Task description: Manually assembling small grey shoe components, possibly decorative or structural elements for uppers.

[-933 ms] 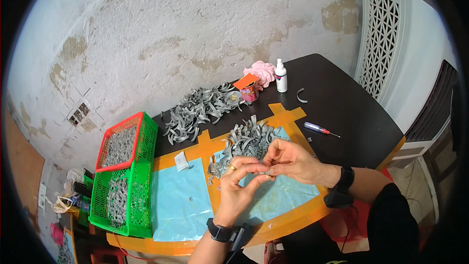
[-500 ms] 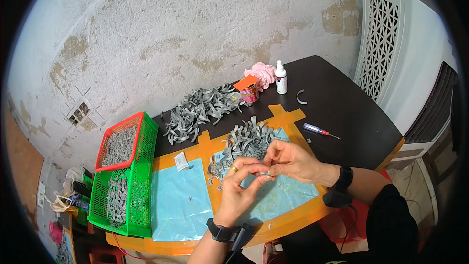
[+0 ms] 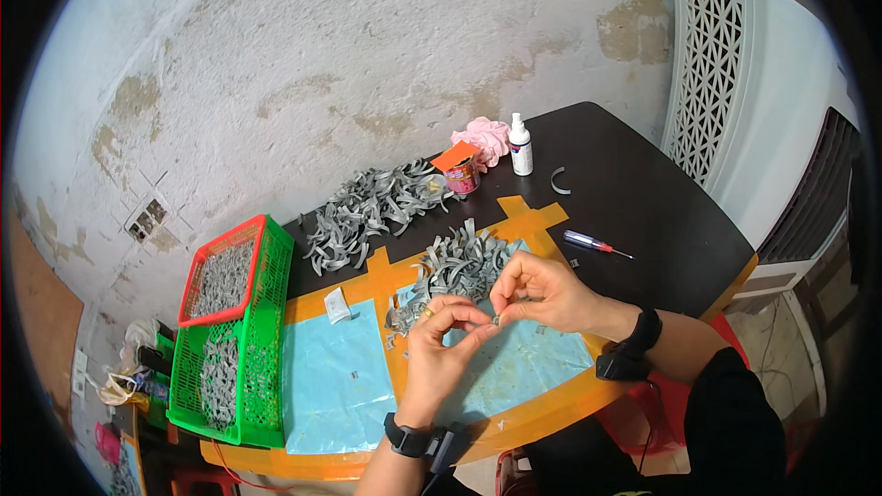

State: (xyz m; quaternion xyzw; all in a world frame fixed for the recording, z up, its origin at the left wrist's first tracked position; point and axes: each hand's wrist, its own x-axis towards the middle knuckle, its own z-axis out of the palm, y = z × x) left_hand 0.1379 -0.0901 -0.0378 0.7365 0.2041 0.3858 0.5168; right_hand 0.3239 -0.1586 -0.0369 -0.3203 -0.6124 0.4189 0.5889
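My left hand [image 3: 439,349], with a gold-coloured ring, is closed in a pinch over the blue sheet [image 3: 335,377]. Its thumb and forefinger tips meet those of my right hand [image 3: 544,298], also pinched. Between the tips shows a tiny grey piece [image 3: 496,320], mostly covered, so its exact shape cannot be made out. Just beyond my fingers lies a heap of curved grey strips [image 3: 459,262], partly on the sheet. A second, larger pile of such strips [image 3: 367,211] rests farther back on the dark table [image 3: 634,174].
At left, a green basket [image 3: 262,395] and a red-rimmed basket [image 3: 264,248] hold many small grey pieces. Behind stand a tin [image 3: 464,179], pink cloth [image 3: 484,138] and white spray bottle [image 3: 520,147]. A screwdriver [image 3: 593,242] and one strip [image 3: 557,184] lie right. Orange tape [image 3: 514,427] borders the sheet.
My fingertips have shifted slightly, and the gap between my two hands has widened a little. My right fingers curl more tightly around the pinch. The whole view has moved slightly.
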